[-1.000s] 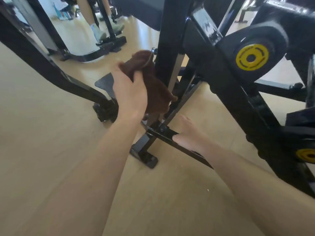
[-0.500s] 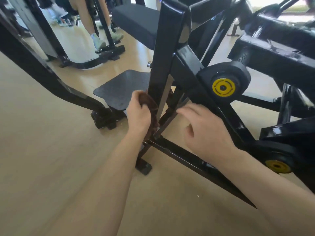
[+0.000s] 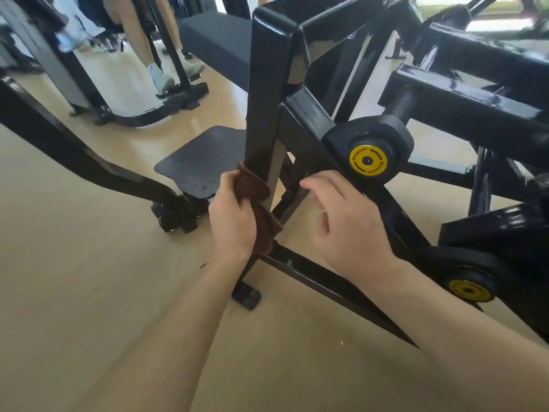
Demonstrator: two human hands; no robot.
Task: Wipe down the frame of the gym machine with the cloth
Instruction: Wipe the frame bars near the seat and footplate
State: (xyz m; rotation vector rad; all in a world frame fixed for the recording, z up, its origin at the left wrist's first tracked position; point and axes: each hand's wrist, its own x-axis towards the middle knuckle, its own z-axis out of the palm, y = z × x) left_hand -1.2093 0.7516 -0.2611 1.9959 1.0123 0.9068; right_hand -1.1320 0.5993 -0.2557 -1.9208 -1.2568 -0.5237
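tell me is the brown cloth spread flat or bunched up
Bunched up: the cloth is crumpled in the left hand and held against the black upright post.

brown cloth point(image 3: 258, 203) bunched against black frame point(image 3: 264, 108)

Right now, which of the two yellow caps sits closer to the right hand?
The upper yellow cap, just beyond the right hand fingertips, printed with lettering and arcs. The lower yellow cap sits down by the forearm, near the floor.
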